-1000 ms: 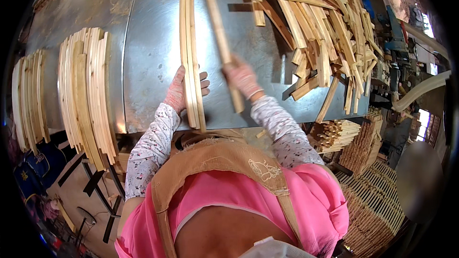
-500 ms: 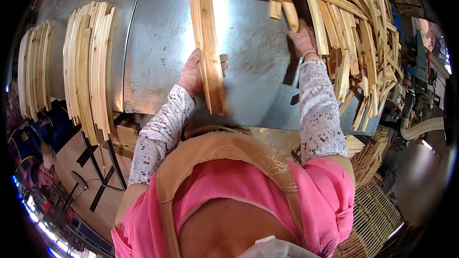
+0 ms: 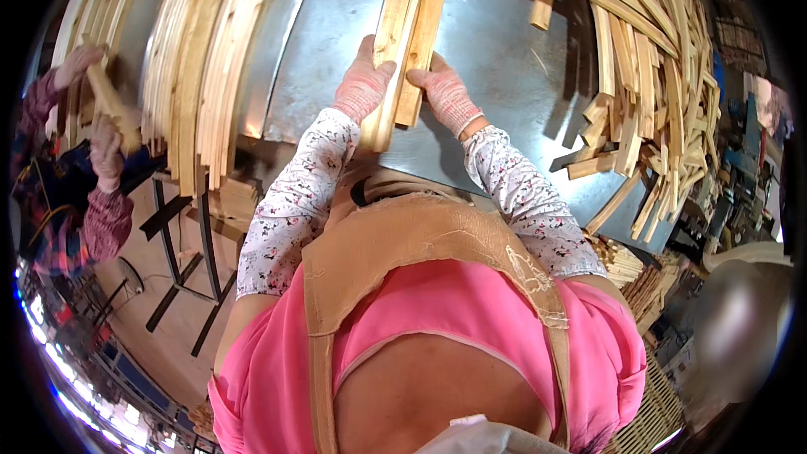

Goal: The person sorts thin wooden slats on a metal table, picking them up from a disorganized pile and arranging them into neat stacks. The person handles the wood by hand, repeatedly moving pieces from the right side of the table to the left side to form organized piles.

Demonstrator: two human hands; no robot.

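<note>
Two long pale wooden slats lie side by side in front of me on the metal tabletop (image 3: 496, 25), running away toward the far edge. My left hand (image 3: 363, 84), in a pinkish knitted glove, grips the left slat (image 3: 391, 29) from its outer side, thumb on top. From the other side my right hand (image 3: 444, 94), gloved alike, holds the right slat (image 3: 426, 29) near its close end. The left slat reaches nearer to me than the right one. Fingers under the wood are partly hidden.
A loose, tangled pile of slats (image 3: 643, 59) covers the table's right side. Neat rows of slats (image 3: 185, 59) stand on the left, their ends overhanging the edge above a black metal frame (image 3: 176, 269). At far left another person's gloved hands (image 3: 105, 151) handle a wooden piece.
My right hand has come from the pile to the middle with a slat, now beside the left one. The view has shifted, and another person's hands have appeared working at far left.
</note>
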